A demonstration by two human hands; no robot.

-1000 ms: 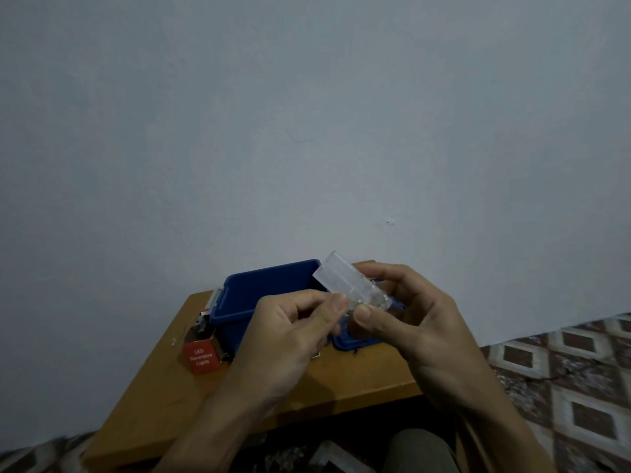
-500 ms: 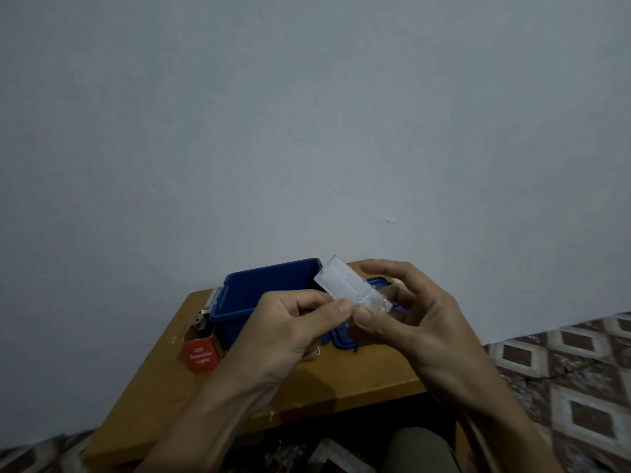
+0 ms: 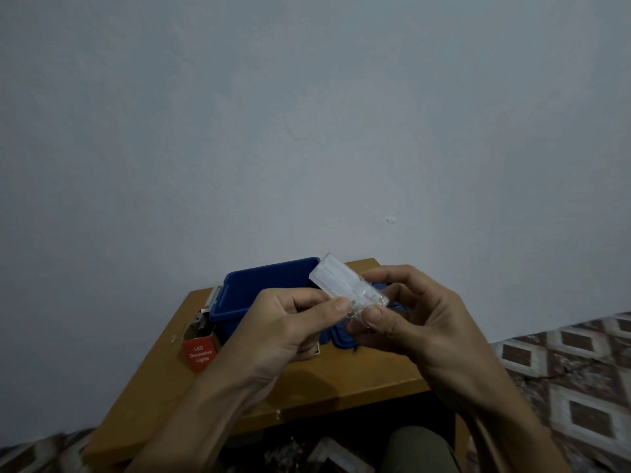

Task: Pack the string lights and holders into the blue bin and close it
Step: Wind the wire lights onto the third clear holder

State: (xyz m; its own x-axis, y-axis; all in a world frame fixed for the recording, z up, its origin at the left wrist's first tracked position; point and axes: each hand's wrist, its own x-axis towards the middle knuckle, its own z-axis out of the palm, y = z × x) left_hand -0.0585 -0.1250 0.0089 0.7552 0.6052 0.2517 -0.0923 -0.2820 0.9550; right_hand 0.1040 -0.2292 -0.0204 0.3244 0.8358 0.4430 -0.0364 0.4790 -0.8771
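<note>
The clear holder [image 3: 345,285] is in the air above the table [image 3: 341,377], between both hands. Its long axis runs from 10 o'clock, the far end, to 4 o'clock, the near end.

At the left, a red box [image 3: 199,353] with the words "LED Decorative Lights" stands on the table, just beside the blue bin [image 3: 263,285]. The bin is open, with its mouth upward. From the holder it lies at about 9 o'clock and lower, and the far end of the holder is near the bin's right rim.

The left hand [image 3: 290,322] has its fingers curled, and the thumb and forefinger pinch the near end of the holder. Whether a thin wire is also in this pinch is too small to tell. The right hand [image 3: 420,319] curls around the same end from 3 o'clock, with the thumb on the front and the fingers behind.

Under the hands a blue piece [image 3: 341,339] lies on the table. I think it is the lid, but most of it is hidden.

My judgement is that the left hand is nearer to the bin, so the holder only needs a short move toward 9 o'clock and down, far end first.
</note>
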